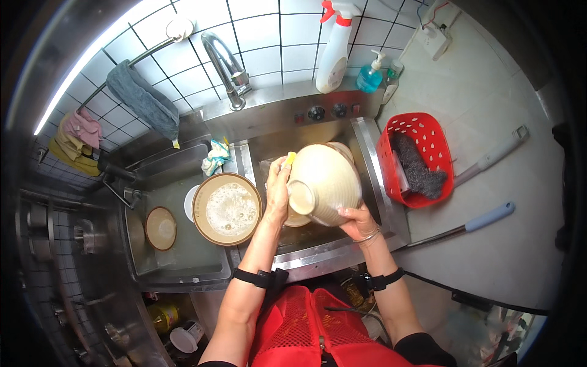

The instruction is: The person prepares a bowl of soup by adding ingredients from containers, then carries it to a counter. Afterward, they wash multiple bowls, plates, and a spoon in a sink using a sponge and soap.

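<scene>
A large cream ribbed ceramic bowl (328,181) is tilted on its side over the right sink basin, its foot facing left. My left hand (277,186) is at the bowl's left side with a yellow sponge (290,158) at the fingertips. My right hand (360,223) grips the bowl's lower right edge, thumb on the outer wall. Part of another dish (298,220) shows beneath the bowl. Just left of my left hand, a brown-rimmed bowl (231,208) of foamy liquid rests by the divider between the basins. The inside of the tilted bowl is hidden.
The left basin holds water, a small brown-rimmed dish (160,228) and a partly hidden white dish (188,202). A crumpled cloth (215,157) lies near the divider. The faucet (227,69) and spray bottle (334,55) stand behind. A red basket (447,160) with dark scrubbers is at right.
</scene>
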`<state>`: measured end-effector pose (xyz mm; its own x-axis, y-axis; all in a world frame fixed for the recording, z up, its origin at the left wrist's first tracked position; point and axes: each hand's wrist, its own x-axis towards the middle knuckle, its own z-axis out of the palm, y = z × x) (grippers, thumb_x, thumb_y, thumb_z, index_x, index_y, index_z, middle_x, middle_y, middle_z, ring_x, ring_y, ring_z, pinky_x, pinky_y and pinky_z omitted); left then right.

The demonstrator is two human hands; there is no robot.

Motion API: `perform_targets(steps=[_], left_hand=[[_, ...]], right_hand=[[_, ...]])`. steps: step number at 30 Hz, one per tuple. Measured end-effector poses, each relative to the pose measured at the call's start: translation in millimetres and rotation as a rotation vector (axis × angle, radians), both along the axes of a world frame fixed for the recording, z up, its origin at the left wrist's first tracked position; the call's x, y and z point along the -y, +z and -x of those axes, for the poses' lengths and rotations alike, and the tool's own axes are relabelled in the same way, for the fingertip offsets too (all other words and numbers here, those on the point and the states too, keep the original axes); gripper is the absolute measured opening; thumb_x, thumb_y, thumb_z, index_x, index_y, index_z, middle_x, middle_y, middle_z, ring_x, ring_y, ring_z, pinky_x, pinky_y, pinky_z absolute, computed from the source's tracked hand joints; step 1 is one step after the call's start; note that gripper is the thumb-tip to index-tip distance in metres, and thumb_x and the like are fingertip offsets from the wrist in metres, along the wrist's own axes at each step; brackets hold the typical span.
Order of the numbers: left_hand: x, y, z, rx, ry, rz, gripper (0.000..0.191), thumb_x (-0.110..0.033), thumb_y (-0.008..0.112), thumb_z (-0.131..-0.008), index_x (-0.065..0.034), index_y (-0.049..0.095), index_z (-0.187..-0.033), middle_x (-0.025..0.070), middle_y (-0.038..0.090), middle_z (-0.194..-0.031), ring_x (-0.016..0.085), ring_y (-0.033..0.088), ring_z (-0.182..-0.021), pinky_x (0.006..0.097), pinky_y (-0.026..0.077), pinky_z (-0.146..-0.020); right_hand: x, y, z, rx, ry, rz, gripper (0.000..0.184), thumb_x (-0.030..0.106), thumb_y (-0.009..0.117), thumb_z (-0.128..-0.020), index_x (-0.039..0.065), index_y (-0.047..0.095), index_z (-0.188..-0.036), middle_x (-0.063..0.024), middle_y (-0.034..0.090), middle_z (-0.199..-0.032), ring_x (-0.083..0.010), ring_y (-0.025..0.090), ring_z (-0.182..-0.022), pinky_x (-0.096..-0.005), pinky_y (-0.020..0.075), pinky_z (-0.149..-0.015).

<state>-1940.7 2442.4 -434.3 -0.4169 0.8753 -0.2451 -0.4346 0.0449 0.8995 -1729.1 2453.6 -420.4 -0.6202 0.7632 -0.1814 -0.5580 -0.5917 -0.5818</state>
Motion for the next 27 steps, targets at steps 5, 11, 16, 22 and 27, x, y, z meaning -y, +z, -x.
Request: perform_targets(steps=[5, 11, 16, 22, 27], left_hand=[[-24.3, 28.0, 15.3, -0.801, -0.312, -0.496, 0.036, -0.013, 0.055, -0.096, -0.0042, 0.061, -0.130, 0.0116, 0.057, -0.131, 0.025, 0.053, -0.126, 0.0345, 0.040, -0.108], [-14.9, 17.7, 12.4, -0.393, -0.160, -0.180, 0.042, -0.015, 0.047, -0.096, 0.0009, 0.060, -0.133, 0.0133, 0.061, -0.134, 0.022, 0.055, -0.125, 0.0322, 0.039, -0.109], [30.7, -0.7, -38.6, -0.421, 0.235, 0.024, 0.044, -0.013, 0.038, -0.101, 0.0039, 0.053, -0.138, 0.0198, 0.053, -0.144, 0.031, 0.043, -0.140, 0.0379, 0.030, -0.117], [72.0, 10.2, -129.3, -0.929, 0.055, -0.171, 0.050, 0.000, 0.049, -0.093, -0.0051, 0.052, -0.143, 0.0278, 0.044, -0.146, 0.051, 0.030, -0.142, 0.0527, 0.020, -0.120], [66.5, -7.3, -76.9, -0.836, 0.169, 0.068, 0.048, 0.001, 0.044, -0.095, -0.0001, 0.049, -0.144, 0.0309, 0.044, -0.144, 0.049, 0.033, -0.140, 0.0505, 0.029, -0.117]], right_hand=[[-33.7, 17.7, -4.8, 0.151, 0.162, -0.074, 0.044, 0.000, 0.067, -0.086, -0.009, 0.056, -0.128, -0.0164, 0.066, -0.121, -0.0251, 0.066, -0.110, -0.0399, 0.0503, -0.101], [-30.8, 4.3, -2.2, 0.107, 0.031, -0.078, 0.040, -0.001, 0.064, -0.088, -0.008, 0.058, -0.127, -0.0169, 0.066, -0.123, -0.0268, 0.065, -0.112, -0.0423, 0.0495, -0.103], [-15.2, -32.1, 13.8, -0.036, -0.231, 0.143, 0.040, 0.003, 0.063, -0.091, -0.003, 0.057, -0.130, -0.0166, 0.066, -0.122, -0.0295, 0.064, -0.114, -0.0471, 0.0484, -0.104], [-16.3, -59.6, 22.4, 0.048, -0.180, 0.317, 0.048, 0.010, 0.059, -0.097, 0.002, 0.046, -0.143, -0.0134, 0.057, -0.136, -0.0296, 0.052, -0.128, -0.0524, 0.0403, -0.110], [0.7, -35.1, 18.7, -0.111, -0.262, 0.152, 0.052, 0.011, 0.062, -0.096, 0.002, 0.044, -0.144, -0.0136, 0.055, -0.139, -0.0316, 0.052, -0.129, -0.0541, 0.0373, -0.113]])
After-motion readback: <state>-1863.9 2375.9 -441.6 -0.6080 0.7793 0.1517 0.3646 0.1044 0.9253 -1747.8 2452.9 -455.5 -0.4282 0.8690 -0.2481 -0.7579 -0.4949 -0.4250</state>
